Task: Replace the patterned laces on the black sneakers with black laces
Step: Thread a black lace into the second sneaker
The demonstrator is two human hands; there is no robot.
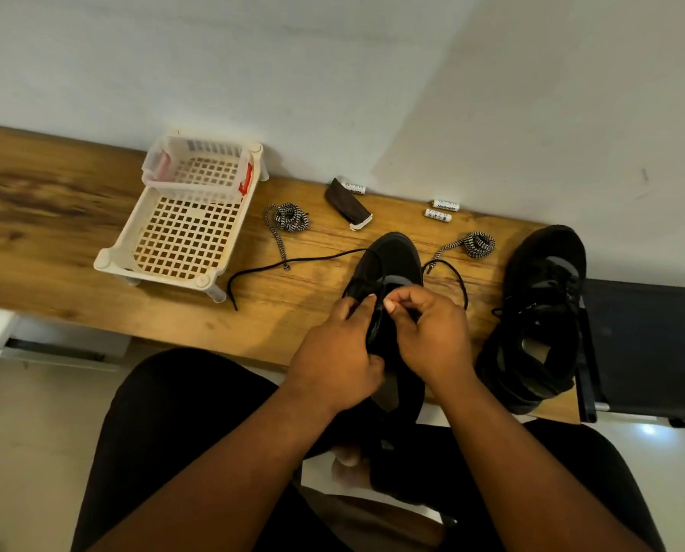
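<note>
Black cord lace, frame centre | limp, light; pinch near stiff tip | both hands' grip: left hand, right hand pinching lace at black fabric sneaker eyelets

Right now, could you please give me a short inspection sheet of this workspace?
Surface: wooden desk against a white wall.
Job's things: near sneaker is under both hands, its black lace trailing loose across the desk; second sneaker stands to the right, black-laced; two coiled patterned laces lie removed.
Clutter: white plastic trays, stacked; dark pouch; three batteries.
Grippers: left hand and right hand both pinch at the lacing of the near sneaker.
Cables: nothing seen.
Surroundings: black object at the desk's right end; pale floor below.
</note>
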